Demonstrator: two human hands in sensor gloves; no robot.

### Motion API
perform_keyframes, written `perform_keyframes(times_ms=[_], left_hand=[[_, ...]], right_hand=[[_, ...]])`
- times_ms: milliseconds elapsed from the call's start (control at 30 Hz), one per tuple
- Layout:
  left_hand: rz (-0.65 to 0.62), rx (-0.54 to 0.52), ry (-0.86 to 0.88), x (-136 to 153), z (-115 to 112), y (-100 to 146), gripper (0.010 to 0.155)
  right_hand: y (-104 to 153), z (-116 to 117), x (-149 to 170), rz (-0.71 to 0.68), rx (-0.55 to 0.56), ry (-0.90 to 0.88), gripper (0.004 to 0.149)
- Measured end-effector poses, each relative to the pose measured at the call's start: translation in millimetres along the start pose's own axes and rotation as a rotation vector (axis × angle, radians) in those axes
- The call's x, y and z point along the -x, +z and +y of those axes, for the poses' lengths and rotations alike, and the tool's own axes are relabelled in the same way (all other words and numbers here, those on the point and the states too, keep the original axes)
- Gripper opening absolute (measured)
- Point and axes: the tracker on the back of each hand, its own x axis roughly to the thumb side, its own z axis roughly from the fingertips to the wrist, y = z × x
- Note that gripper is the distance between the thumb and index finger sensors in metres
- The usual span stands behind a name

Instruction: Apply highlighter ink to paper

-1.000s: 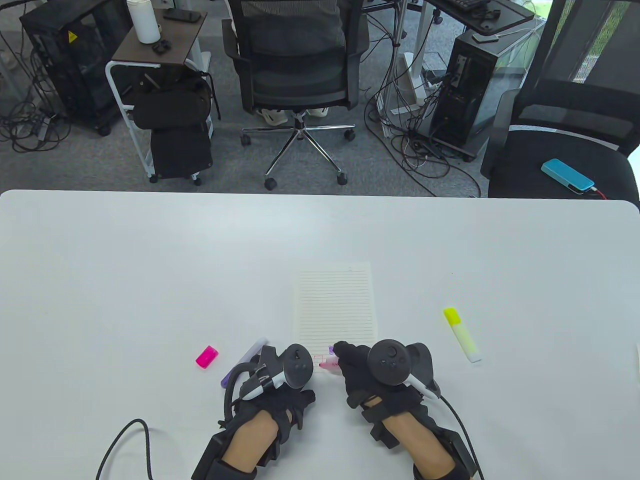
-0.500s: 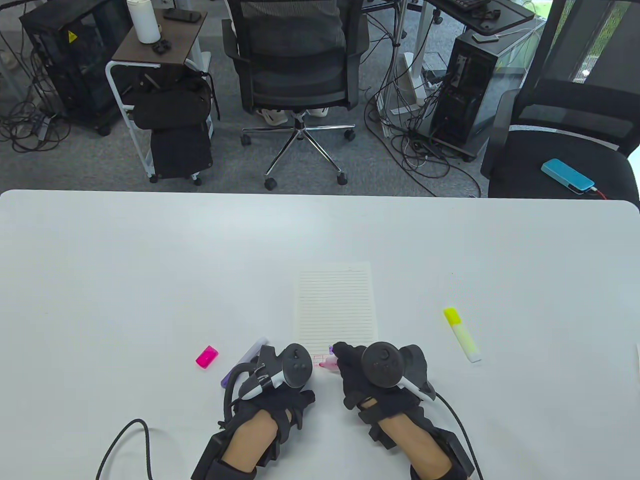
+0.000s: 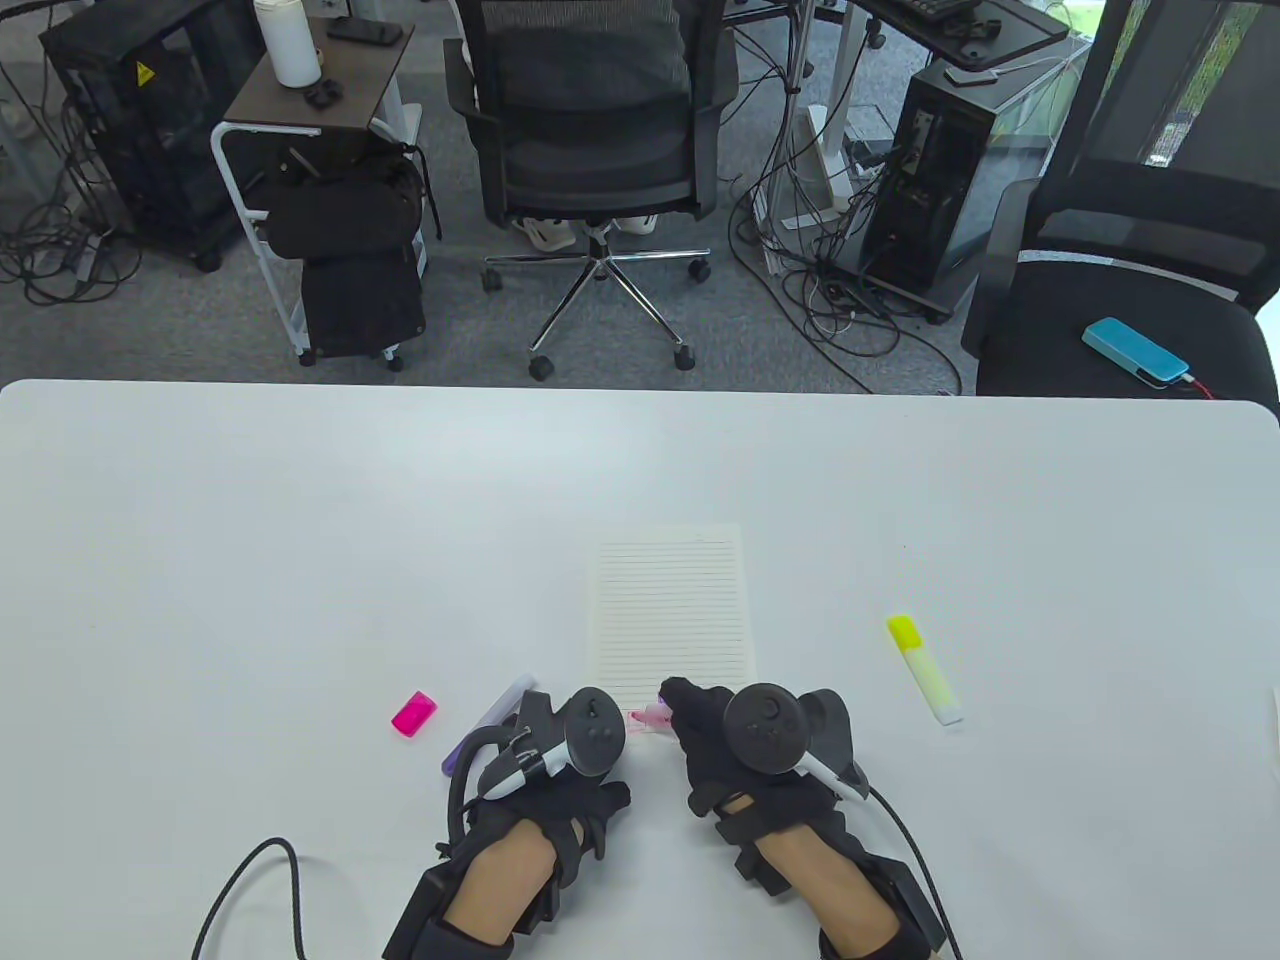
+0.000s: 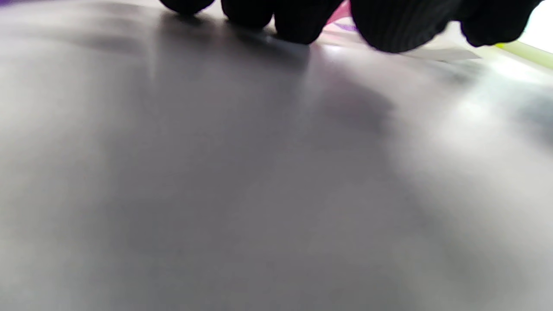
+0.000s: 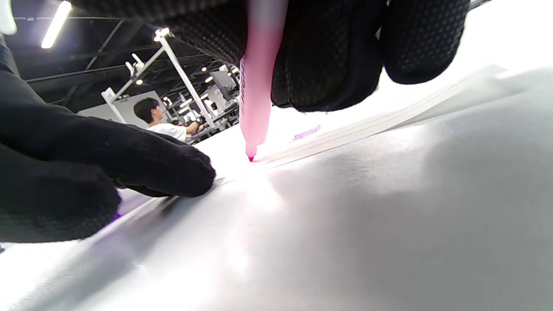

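A lined sheet of paper (image 3: 672, 610) lies on the white table (image 3: 300, 550). My right hand (image 3: 700, 725) grips a pink highlighter (image 3: 650, 716) with its tip down on the paper's near left corner; the right wrist view shows the pink barrel (image 5: 258, 82) and tip touching the sheet, with a small purple mark (image 5: 306, 132) beyond it. My left hand (image 3: 560, 760) lies on the table beside the paper's near left corner, fingers (image 4: 298, 21) resting down, holding nothing that I can see.
A pink cap (image 3: 413, 714) lies left of the hands. A purple highlighter (image 3: 490, 720) lies partly under the left hand. A yellow highlighter (image 3: 924, 668) lies to the right of the paper. Chairs and computer towers stand beyond the table's far edge.
The pink highlighter's tip has slid a little left and up along the paper's near edge, covering the small pink outline drawn there. The left hand has not moved.
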Motion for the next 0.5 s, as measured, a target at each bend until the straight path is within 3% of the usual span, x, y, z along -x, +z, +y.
perform_keyframes(times_ms=[500], left_hand=[[0.001,0.005,0.001,0.0,-0.3,0.0,0.069]], right_hand=[[-2.3,4.2,-0.4,0.004,0.024,0.034,0.042]])
